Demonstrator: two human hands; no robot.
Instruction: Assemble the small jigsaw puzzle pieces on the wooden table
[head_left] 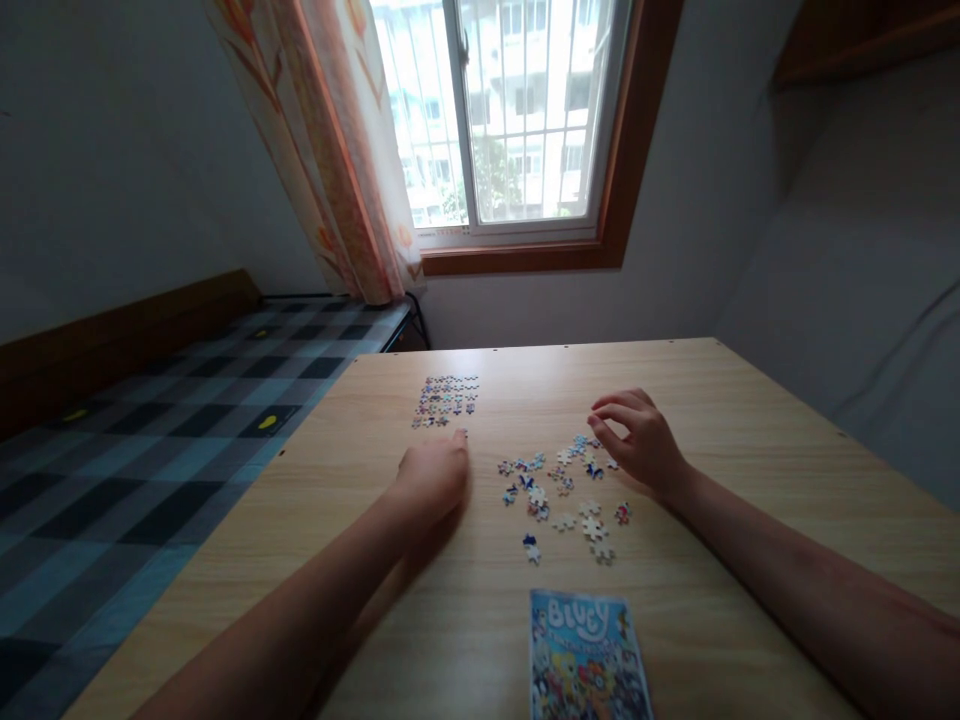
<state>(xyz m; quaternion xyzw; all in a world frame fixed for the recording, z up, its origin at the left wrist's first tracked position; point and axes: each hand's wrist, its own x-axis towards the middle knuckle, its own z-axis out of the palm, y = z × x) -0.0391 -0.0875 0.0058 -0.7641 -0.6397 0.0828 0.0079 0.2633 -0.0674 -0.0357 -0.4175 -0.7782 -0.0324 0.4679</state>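
Small jigsaw pieces lie in rows at the far left of the wooden table. Just below them, my left hand has its fingers closed and pointing down, with a jigsaw piece at the fingertips, partly hidden by them. Over the far right edge of the loose jigsaw pieces, my right hand hovers with fingers loosely curled. Its thumb and index tips are slightly apart, and I see nothing between them. Some of the loose pieces are pale side up, others blue or red.
A blue picture sheet or box marked "Bluey" lies at the near edge of the table. To the left stands a bed with a checked cover. A curtain and a barred window are behind the table.
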